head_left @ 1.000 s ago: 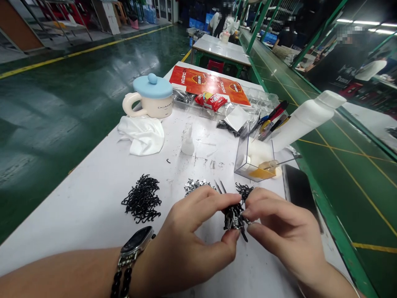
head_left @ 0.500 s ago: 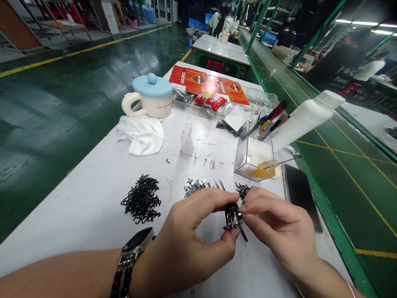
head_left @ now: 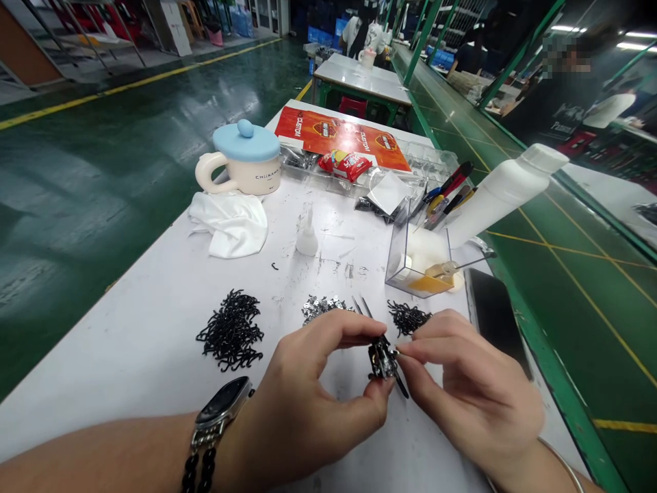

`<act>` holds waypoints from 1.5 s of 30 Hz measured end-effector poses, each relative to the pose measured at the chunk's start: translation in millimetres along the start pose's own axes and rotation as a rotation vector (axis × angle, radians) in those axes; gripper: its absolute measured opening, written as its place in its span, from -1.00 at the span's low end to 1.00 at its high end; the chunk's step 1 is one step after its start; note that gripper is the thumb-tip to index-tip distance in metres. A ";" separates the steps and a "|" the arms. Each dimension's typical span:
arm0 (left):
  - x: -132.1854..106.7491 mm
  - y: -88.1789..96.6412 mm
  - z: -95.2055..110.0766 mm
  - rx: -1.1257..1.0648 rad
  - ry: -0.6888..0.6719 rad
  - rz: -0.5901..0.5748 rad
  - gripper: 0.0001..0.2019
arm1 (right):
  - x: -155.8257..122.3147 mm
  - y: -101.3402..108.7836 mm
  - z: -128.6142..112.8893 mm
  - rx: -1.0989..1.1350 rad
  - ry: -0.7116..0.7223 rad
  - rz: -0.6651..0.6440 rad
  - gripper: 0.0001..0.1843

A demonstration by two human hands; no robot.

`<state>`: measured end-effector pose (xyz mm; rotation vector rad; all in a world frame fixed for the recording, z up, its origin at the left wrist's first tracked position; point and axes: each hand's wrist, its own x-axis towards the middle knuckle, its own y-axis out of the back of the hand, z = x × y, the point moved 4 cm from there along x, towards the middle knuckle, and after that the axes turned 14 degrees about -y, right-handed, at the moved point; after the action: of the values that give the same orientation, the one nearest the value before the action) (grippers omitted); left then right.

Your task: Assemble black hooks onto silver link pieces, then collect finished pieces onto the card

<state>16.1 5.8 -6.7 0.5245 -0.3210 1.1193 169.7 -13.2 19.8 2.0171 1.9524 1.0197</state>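
Pinching a black-and-silver cluster (head_left: 382,361) between the fingertips of my left hand (head_left: 318,383) and right hand (head_left: 467,390), I had a black hook pile (head_left: 230,331), a silver clip pile (head_left: 321,308) and a smaller black hook pile (head_left: 408,318) remaining loose.

I see bright ceiling lights (head_left: 636,34) far past the right hand (head_left: 472,390), and they make white shine on the green floor (head_left: 154,171) past the left hand (head_left: 318,390). Shadows are soft. Lines bend near the edges.
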 end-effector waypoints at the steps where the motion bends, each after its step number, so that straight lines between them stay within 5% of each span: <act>1: 0.1 0.3 0.3 0.016 -0.015 0.000 -0.61 | -0.3 0.3 -1.2 -0.004 0.014 -0.001 -0.79; 19: 0.1 2.6 1.4 0.100 -0.092 0.000 -0.63 | 4.5 5.2 -16.2 -0.184 0.210 -0.032 -0.74; 31: 2.0 1.8 5.5 0.186 -0.226 0.040 -0.64 | -2.9 4.7 -12.8 -0.191 0.172 -0.117 -0.75; 45: 0.3 -0.2 -0.4 0.132 -0.157 -0.001 -0.62 | -7.0 5.4 -7.4 -0.215 0.164 -0.189 -0.72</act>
<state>16.4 6.1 -6.9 0.7314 -0.3852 1.1053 170.6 -22.9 25.8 1.6493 1.9681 1.3191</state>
